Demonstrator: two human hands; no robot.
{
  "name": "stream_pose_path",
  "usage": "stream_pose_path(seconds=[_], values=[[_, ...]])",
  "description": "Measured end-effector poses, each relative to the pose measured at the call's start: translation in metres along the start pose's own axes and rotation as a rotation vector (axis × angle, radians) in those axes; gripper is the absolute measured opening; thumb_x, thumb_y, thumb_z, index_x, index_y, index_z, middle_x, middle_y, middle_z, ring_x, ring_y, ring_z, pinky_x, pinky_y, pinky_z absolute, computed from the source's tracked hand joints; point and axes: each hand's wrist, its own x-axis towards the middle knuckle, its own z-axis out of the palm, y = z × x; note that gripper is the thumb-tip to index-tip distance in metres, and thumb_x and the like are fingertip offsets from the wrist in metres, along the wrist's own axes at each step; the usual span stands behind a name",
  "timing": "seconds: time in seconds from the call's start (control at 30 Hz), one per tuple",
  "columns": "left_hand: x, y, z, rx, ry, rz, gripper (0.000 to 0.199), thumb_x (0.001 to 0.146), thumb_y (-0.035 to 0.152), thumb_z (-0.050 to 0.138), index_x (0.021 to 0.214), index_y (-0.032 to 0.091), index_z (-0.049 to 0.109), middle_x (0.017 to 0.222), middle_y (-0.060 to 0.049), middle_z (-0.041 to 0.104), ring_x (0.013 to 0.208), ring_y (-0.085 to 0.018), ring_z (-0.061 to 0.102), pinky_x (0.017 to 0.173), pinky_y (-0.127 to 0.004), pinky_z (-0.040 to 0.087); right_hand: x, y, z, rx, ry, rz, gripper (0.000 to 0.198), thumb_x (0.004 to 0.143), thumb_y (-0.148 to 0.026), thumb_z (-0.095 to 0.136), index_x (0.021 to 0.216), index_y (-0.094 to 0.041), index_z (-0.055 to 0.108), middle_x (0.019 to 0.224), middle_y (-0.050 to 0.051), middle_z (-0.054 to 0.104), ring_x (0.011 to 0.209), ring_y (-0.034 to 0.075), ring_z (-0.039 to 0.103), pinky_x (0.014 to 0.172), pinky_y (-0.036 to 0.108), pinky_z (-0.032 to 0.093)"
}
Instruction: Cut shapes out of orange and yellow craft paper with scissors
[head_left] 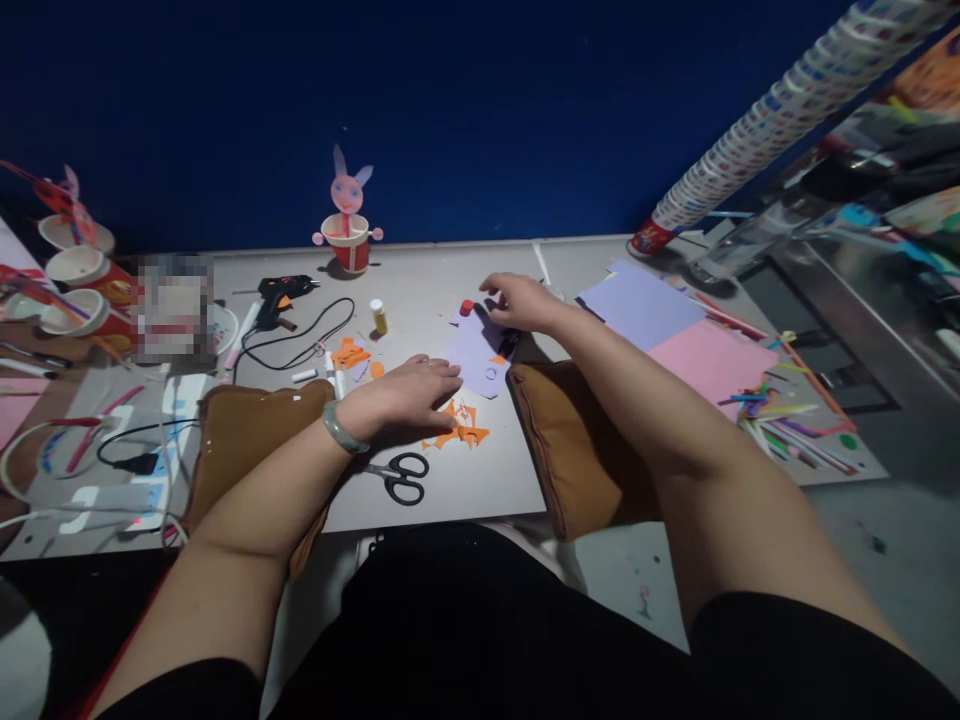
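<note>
My left hand (409, 395) lies flat, palm down, on the grey board (450, 480), fingers resting by orange paper scraps (459, 428). A green bangle sits on that wrist. My right hand (521, 300) reaches farther out, fingers curled over a lilac paper piece (480, 360) with a small hole in it; something dark lies under the palm, too hidden to name. A small red cap (466, 307) stands just left of that hand. Black scissors (401, 476) lie near my left wrist.
A glue gun (281, 292) with black cord, a small yellow bottle (379, 316), a paper-cup bunny (349, 230), brown pouches (577, 445), lilac and pink sheets (675, 335), coloured strips (787, 425), and a long leaning stack of cups (772, 105). Decorated cups (79, 280) stand at left.
</note>
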Motion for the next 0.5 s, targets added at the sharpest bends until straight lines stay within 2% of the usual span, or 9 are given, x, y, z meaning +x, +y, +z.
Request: stream_pose_path(seconds=[0.07, 0.1, 0.17, 0.23, 0.3, 0.4, 0.5], values=[[-0.003, 0.000, -0.005, -0.002, -0.031, 0.017, 0.027, 0.087, 0.045, 0.061, 0.089, 0.018, 0.063, 0.111, -0.012, 0.067, 0.111, -0.029, 0.057, 0.098, -0.042, 0.040, 0.006, -0.009, 0.009, 0.146, 0.028, -0.051, 0.059, 0.080, -0.025, 0.068, 0.137, -0.014, 0.059, 0.126, 0.015, 0.067, 0.091, 0.023, 0.064, 0.083, 0.033, 0.049], [-0.004, 0.000, -0.008, -0.001, -0.051, 0.017, 0.026, 0.087, 0.044, 0.061, 0.086, 0.018, 0.062, 0.103, -0.010, 0.067, 0.105, -0.028, 0.058, 0.093, -0.040, 0.041, 0.008, -0.014, 0.013, 0.171, 0.026, -0.082, 0.059, 0.079, -0.029, 0.070, 0.136, -0.014, 0.060, 0.126, 0.015, 0.066, 0.092, 0.022, 0.064, 0.084, 0.033, 0.049], [-0.006, 0.000, -0.014, -0.010, -0.070, 0.018, 0.022, 0.087, 0.040, 0.060, 0.083, 0.019, 0.060, 0.089, -0.007, 0.066, 0.094, -0.025, 0.057, 0.086, -0.037, 0.040, 0.014, -0.020, 0.020, 0.155, 0.012, -0.130, 0.043, 0.082, -0.030, 0.068, 0.122, -0.014, 0.069, 0.118, 0.015, 0.068, 0.094, 0.023, 0.064, 0.087, 0.033, 0.048], [-0.008, 0.001, -0.019, -0.034, -0.087, 0.014, 0.019, 0.087, 0.036, 0.059, 0.080, 0.019, 0.059, 0.079, -0.005, 0.063, 0.087, -0.023, 0.054, 0.080, -0.035, 0.039, 0.016, -0.021, 0.023, 0.121, -0.001, -0.140, 0.024, 0.085, -0.024, 0.062, 0.103, -0.014, 0.075, 0.106, 0.013, 0.072, 0.093, 0.023, 0.065, 0.087, 0.033, 0.047], [-0.010, 0.001, -0.023, -0.070, -0.099, 0.018, 0.018, 0.086, 0.035, 0.059, 0.077, 0.019, 0.058, 0.074, -0.005, 0.061, 0.084, -0.022, 0.053, 0.077, -0.034, 0.038, 0.015, -0.018, 0.020, 0.128, 0.014, -0.102, 0.021, 0.086, -0.018, 0.057, 0.095, -0.014, 0.075, 0.098, 0.011, 0.073, 0.088, 0.021, 0.065, 0.083, 0.031, 0.047], [-0.010, 0.000, -0.024, -0.095, -0.098, 0.024, 0.020, 0.086, 0.036, 0.060, 0.075, 0.019, 0.058, 0.073, -0.005, 0.060, 0.084, -0.022, 0.052, 0.075, -0.033, 0.036, 0.008, -0.010, 0.013, 0.215, 0.033, -0.042, 0.028, 0.080, -0.014, 0.059, 0.106, -0.014, 0.071, 0.097, 0.008, 0.074, 0.079, 0.018, 0.064, 0.075, 0.028, 0.047], [-0.011, -0.001, -0.023, -0.113, -0.089, 0.024, 0.021, 0.084, 0.037, 0.061, 0.074, 0.019, 0.058, 0.071, -0.004, 0.058, 0.083, -0.022, 0.051, 0.073, -0.032, 0.036, 0.000, -0.015, 0.010, 0.297, -0.017, -0.090, 0.047, 0.075, -0.016, 0.066, 0.122, -0.016, 0.065, 0.103, 0.007, 0.072, 0.075, 0.016, 0.062, 0.072, 0.027, 0.048]])
